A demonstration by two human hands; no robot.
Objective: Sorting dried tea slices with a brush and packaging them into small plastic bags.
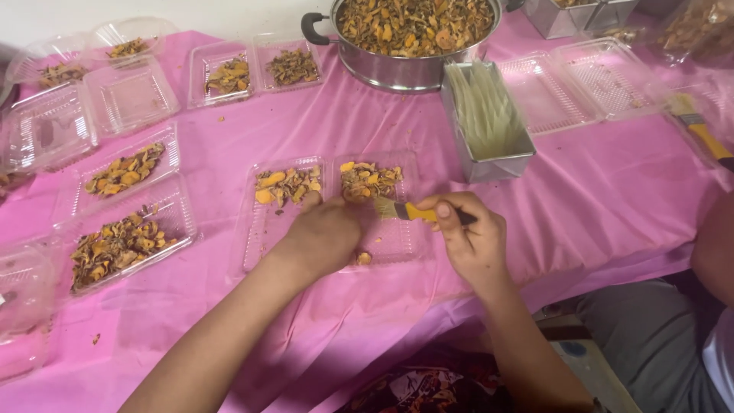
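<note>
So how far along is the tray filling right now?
Several clear trays at left already hold dried pieces. The right hand works a yellow brush in the open tray the left hand steadies. Empty trays and a full pot remain.

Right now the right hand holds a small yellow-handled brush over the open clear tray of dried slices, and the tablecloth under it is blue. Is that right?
Not quite. The tablecloth is pink, not blue, as the head view shows. The rest holds: the right hand holds a small yellow-handled brush over the open clear tray of dried slices.
</note>
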